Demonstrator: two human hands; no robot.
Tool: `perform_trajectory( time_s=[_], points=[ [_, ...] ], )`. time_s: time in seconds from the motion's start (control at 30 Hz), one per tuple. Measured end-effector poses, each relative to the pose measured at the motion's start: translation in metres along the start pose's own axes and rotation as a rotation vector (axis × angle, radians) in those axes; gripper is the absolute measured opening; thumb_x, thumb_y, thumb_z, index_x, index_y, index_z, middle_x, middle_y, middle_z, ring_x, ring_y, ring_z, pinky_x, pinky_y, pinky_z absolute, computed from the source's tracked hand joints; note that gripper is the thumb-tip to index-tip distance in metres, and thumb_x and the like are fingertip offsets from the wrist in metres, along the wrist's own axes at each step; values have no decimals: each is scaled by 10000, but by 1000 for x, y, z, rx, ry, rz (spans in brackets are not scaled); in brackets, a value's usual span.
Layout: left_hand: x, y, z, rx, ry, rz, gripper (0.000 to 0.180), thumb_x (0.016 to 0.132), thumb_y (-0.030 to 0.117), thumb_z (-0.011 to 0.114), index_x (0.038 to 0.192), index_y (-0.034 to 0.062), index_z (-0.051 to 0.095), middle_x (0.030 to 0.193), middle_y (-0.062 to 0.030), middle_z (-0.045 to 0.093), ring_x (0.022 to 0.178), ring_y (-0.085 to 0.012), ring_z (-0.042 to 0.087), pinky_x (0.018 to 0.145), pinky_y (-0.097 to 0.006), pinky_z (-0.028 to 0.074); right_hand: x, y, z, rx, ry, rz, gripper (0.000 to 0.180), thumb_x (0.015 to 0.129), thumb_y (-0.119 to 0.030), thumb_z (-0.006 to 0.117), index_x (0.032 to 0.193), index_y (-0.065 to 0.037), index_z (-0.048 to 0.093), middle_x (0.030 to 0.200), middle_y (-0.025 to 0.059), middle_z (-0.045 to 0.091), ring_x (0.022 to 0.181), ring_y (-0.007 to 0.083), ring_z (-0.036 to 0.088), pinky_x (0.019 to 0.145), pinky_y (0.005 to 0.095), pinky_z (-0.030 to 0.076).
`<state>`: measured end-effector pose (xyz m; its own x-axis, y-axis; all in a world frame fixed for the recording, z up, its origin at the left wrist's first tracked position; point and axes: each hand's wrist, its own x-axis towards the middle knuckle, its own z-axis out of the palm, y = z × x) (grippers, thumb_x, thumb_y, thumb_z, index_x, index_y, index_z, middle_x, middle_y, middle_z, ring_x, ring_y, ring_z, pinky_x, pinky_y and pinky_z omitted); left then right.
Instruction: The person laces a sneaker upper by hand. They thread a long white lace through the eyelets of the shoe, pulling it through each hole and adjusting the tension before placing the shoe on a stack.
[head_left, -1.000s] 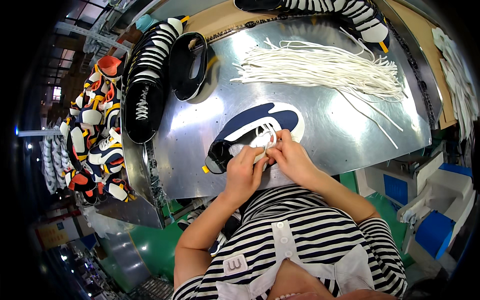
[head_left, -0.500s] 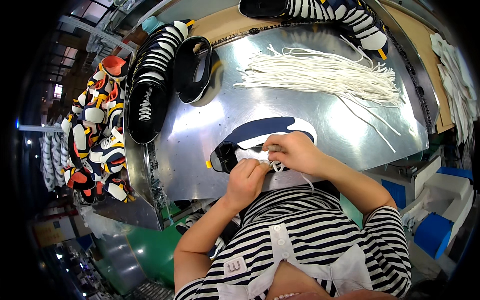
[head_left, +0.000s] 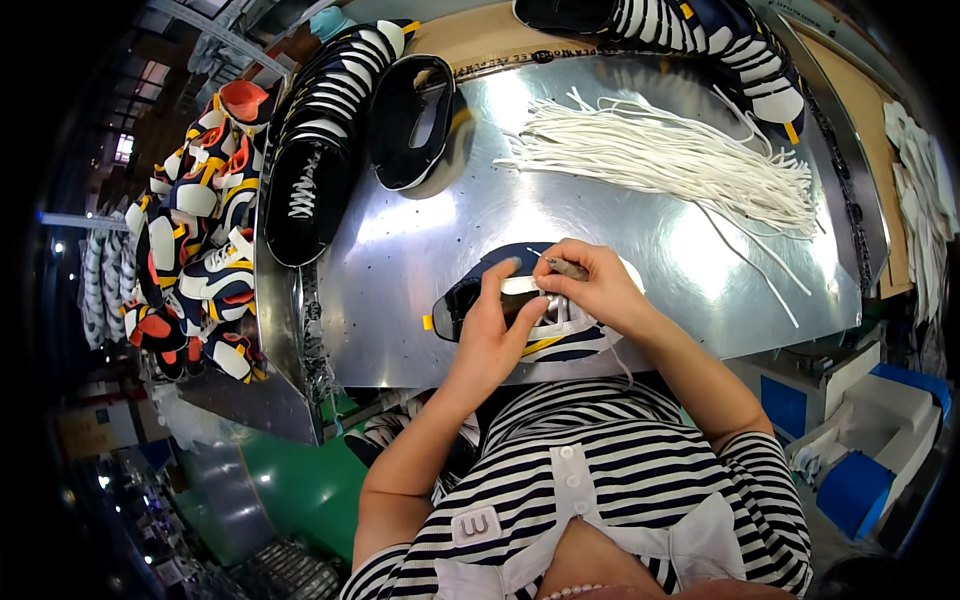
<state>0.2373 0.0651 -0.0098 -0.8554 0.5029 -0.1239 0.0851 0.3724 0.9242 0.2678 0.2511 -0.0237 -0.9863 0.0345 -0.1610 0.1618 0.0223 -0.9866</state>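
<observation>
A navy and white shoe upper (head_left: 575, 340) with a yellow stripe lies on the metal table near my body, its dark heel opening to the left. White lace crosses part of its eyelet opening. My left hand (head_left: 490, 325) grips the white eyelet edge, index finger on the far side and thumb on the near side. Against that edge, my right hand (head_left: 600, 290) is closed around a small hand tool with a stubby brownish-grey handle (head_left: 568, 268). Its tip is too small to make out. A loose lace end (head_left: 618, 358) hangs below the right hand.
A bundle of white shoelaces (head_left: 660, 165) lies on the metal table (head_left: 400, 340). Nested uppers (head_left: 335, 110) stand at the left beside a single dark upper (head_left: 410, 125); another row (head_left: 720, 40) lines the far edge. Colourful shoes (head_left: 200, 220) are piled beyond the left rim.
The upper has turned so its near side with the yellow stripe shows. My left hand has shifted from the throat to the far eyelet edge, fingers raised; the right hand moved slightly away from me.
</observation>
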Motion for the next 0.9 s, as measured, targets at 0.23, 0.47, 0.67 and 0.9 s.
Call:
perform_trajectory(
  time_s=[0.23,0.47,0.67,0.9],
  points=[
    [1,-6,19,248,297,150,344,840,98,760,1110,-19,581,965,-101,671,856,-121,639,771,-258,511,-8,-2,-4,-55,51,-99,223,905,-166,662,1072,-19,638,1033,97,648,865,176,641,778,295,493],
    [-4,-7,22,242,320,119,305,819,45,753,1071,-20,593,932,-91,673,850,-121,646,762,-256,514,-42,-14,-11,-409,50,-218,160,913,-142,643,1006,-40,561,824,134,684,725,303,669,639,365,511],
    [-6,2,21,324,288,167,301,823,50,749,1069,-22,592,973,-124,663,858,-149,659,769,-273,521,-40,-10,-10,-530,31,-239,171,906,-101,648,1028,-14,565,846,148,694,747,279,688,657,340,524],
    [-8,3,21,408,289,189,320,812,76,745,1085,-6,600,975,-150,659,883,-240,657,788,-333,515,-39,-11,-6,-621,49,-219,211,910,-139,637,1057,-35,527,848,143,698,770,314,690,652,374,524]
  ],
)
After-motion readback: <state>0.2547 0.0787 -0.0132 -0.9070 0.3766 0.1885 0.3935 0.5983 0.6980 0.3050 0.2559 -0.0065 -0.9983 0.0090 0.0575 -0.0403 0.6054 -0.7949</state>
